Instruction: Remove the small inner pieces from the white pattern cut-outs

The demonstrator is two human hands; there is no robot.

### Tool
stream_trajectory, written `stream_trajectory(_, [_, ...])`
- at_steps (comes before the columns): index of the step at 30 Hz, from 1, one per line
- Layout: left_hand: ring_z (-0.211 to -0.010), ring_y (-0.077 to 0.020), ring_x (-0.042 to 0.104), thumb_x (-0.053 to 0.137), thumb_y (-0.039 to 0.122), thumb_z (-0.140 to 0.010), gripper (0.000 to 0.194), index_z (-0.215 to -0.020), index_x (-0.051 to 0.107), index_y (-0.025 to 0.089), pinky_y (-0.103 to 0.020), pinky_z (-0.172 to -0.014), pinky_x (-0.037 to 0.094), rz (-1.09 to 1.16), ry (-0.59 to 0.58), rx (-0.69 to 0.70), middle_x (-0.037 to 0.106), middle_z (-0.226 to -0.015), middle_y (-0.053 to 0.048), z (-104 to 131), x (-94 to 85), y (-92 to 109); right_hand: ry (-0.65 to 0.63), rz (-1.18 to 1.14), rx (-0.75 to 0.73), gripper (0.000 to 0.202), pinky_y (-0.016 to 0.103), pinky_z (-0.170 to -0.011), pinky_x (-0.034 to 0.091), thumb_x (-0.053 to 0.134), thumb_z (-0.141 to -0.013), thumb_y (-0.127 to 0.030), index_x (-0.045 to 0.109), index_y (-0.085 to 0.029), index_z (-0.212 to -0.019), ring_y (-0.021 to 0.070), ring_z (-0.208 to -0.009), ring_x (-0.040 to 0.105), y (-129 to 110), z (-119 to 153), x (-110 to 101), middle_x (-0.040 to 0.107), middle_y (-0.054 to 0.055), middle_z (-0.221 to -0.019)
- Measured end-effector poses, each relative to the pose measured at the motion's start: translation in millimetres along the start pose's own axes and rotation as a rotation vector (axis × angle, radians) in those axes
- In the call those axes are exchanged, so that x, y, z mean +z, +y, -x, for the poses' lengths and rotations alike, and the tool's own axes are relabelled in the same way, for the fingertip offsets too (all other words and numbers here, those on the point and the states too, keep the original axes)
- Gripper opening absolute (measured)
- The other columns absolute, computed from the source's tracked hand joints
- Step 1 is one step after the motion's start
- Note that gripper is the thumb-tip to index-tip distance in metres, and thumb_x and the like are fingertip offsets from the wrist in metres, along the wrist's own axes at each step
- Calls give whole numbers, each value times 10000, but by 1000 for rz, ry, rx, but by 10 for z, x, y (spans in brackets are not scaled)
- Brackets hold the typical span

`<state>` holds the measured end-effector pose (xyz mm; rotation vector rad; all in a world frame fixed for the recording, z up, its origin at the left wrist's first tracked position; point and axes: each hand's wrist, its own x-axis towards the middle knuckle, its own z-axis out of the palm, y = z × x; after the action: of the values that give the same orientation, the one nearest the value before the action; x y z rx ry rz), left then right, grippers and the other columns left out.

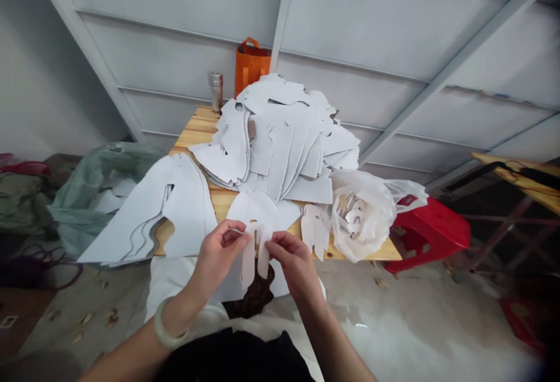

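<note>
Between my two hands is a small white U-shaped cut-out piece (248, 265), its two strips hanging down. My left hand (224, 248) pinches its left side between thumb and fingers, near the top. On the other side, my right hand (292, 258) pinches the right strip. Behind the piece, a larger white arched cut-out (252, 206) lies over the table's front edge. Similar small U-shaped pieces (314, 224) are stacked right of my right hand. A layered stack of large white arched pieces (188, 201) sits to the left, overhanging the edge.
A high heap of white cut pieces (284, 137) covers much of the wooden table (195, 128). Behind it stand a metal-topped cup (216, 91) and an orange bag (251, 70). A white plastic bag (371, 218) holds pieces; a green bag (79, 195) and red stool (433, 227) flank the table.
</note>
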<state>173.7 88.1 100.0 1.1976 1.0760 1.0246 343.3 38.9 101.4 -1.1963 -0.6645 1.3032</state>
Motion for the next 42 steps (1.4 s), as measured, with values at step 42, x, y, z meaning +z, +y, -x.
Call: stream_trajectory(42, [-703,-145,652,668,184,-850,66,-902,708,184,-320,-759,602,-518,26,240,619,-955,-39,-619,22,-489,143,556,-174,192,321,-678,539,657,-770,-326,785,-185,-795,217,-701,687,364,-626,-113,771,47,-749])
